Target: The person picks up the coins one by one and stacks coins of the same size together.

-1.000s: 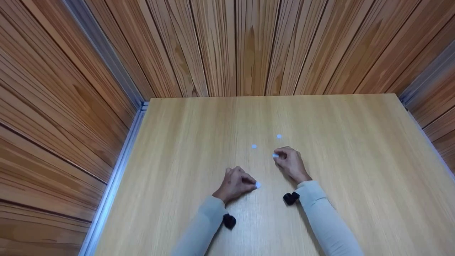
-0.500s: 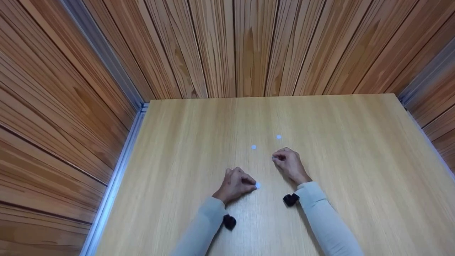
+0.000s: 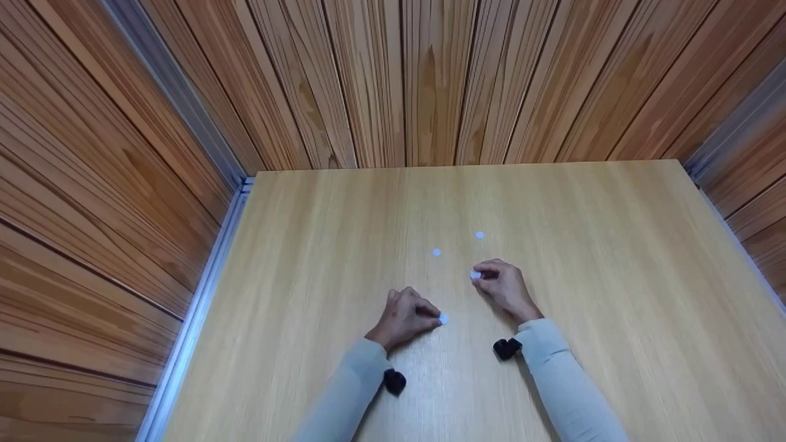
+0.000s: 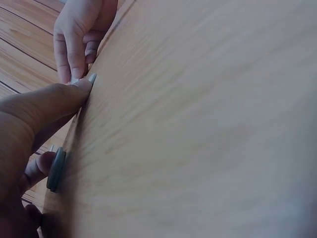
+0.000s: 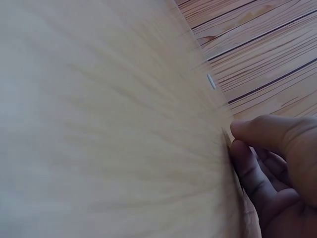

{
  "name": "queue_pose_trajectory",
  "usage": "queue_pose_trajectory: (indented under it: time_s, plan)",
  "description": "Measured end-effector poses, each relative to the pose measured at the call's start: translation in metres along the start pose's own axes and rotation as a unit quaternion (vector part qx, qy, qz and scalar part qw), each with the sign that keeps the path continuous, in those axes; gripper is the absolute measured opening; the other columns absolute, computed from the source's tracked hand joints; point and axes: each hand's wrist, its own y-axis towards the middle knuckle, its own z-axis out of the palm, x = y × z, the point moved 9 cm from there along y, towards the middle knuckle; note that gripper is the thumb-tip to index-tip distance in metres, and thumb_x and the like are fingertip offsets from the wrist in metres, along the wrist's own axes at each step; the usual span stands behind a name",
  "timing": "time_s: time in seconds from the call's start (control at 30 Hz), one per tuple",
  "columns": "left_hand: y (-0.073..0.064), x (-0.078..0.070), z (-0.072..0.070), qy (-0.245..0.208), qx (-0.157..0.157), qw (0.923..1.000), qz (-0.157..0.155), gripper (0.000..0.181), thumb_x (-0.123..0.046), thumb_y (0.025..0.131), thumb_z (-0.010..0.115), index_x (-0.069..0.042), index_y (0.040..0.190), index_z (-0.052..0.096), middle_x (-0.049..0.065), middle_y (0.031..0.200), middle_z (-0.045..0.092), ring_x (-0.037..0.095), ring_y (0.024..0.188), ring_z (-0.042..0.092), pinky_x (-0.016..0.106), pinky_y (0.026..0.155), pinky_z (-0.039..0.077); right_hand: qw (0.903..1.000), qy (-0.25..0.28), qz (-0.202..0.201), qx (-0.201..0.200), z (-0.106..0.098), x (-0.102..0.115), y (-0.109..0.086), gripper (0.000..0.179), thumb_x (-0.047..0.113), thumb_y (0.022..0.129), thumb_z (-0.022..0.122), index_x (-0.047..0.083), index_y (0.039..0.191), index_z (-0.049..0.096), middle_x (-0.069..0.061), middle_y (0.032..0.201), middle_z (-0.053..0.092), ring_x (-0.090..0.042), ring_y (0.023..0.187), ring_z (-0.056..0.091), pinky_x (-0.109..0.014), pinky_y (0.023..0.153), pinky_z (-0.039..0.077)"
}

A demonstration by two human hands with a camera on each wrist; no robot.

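Observation:
My left hand (image 3: 408,318) is low over the wooden table (image 3: 319,245), its thumb and forefinger pinching a small white disc (image 3: 443,319). In the left wrist view, a dark disc (image 4: 56,169) stands on edge by the curled lower fingers of that hand; the head view hides it. Farther forward and to the right, my right hand (image 3: 505,283) pinches a second white disc (image 3: 476,275) between thumb and fingertip. Beyond both hands, two more white discs lie apart on the tabletop, a nearer one (image 3: 436,252) and a farther one (image 3: 480,235).
Wood-plank walls (image 3: 430,86) rise behind the table and at both sides. A metal rail (image 3: 196,307) runs along the left edge. Small black devices hang at each wrist, one by the left cuff (image 3: 394,382) and one by the right cuff (image 3: 506,348).
My right hand has drawn slightly toward me; its white disc, barely visible half a second ago, shows its face again. My left hand has kept its place.

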Motion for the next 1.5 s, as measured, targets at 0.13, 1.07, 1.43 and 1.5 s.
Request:
queue_pose_trajectory:
  time_s: [0.13, 1.07, 1.43, 1.5]
  plan:
    - [-0.001, 0.002, 0.001, -0.002, 0.001, 0.9999, -0.013, 0.012, -0.032, 0.082, 0.084, -0.027, 0.092, 0.081, -0.022, 0.084, 0.061, 0.003, 0.08, 0.046, 0.035, 0.08, 0.025, 0.9998, 0.01, 0.017, 0.005, 0.001, -0.003, -0.004, 0.024, -0.003, 0.085, 0.075, -0.003, 0.108, 0.073, -0.015, 0.109, 0.069, -0.027, 0.098, 0.064, -0.017, 0.076, 0.048]
    - [0.0, 0.0, 0.0, 0.015, 0.002, 0.9999, 0.001, 0.014, -0.035, 0.083, 0.082, -0.026, 0.094, 0.081, -0.02, 0.084, 0.061, 0.004, 0.081, 0.048, 0.033, 0.08, 0.027, 0.997, 0.055, 0.011, 0.052, 0.026, 0.005, -0.036, 0.024, 0.005, 0.087, 0.077, -0.001, 0.11, 0.075, -0.015, 0.113, 0.07, -0.027, 0.102, 0.067, -0.018, 0.081, 0.049]
    - [0.0, 0.0, 0.0, 0.015, 0.004, 0.9999, 0.005, 0.014, -0.034, 0.084, 0.082, -0.025, 0.094, 0.081, -0.019, 0.084, 0.062, 0.004, 0.082, 0.048, 0.033, 0.08, 0.027, 0.9941, 0.059, -0.009, 0.091, 0.038, 0.011, -0.048, 0.023, 0.004, 0.088, 0.075, -0.004, 0.11, 0.074, -0.02, 0.116, 0.069, -0.033, 0.106, 0.066, -0.017, 0.082, 0.048]
    - [0.0, -0.001, 0.0, 0.015, 0.002, 0.9999, 0.005, 0.014, -0.034, 0.083, 0.082, -0.025, 0.094, 0.081, -0.019, 0.084, 0.062, 0.004, 0.081, 0.048, 0.033, 0.08, 0.027, 0.9935, 0.057, -0.01, 0.098, 0.04, 0.011, -0.05, 0.023, 0.002, 0.088, 0.075, -0.005, 0.109, 0.073, -0.02, 0.116, 0.069, -0.034, 0.105, 0.066, -0.017, 0.082, 0.048]
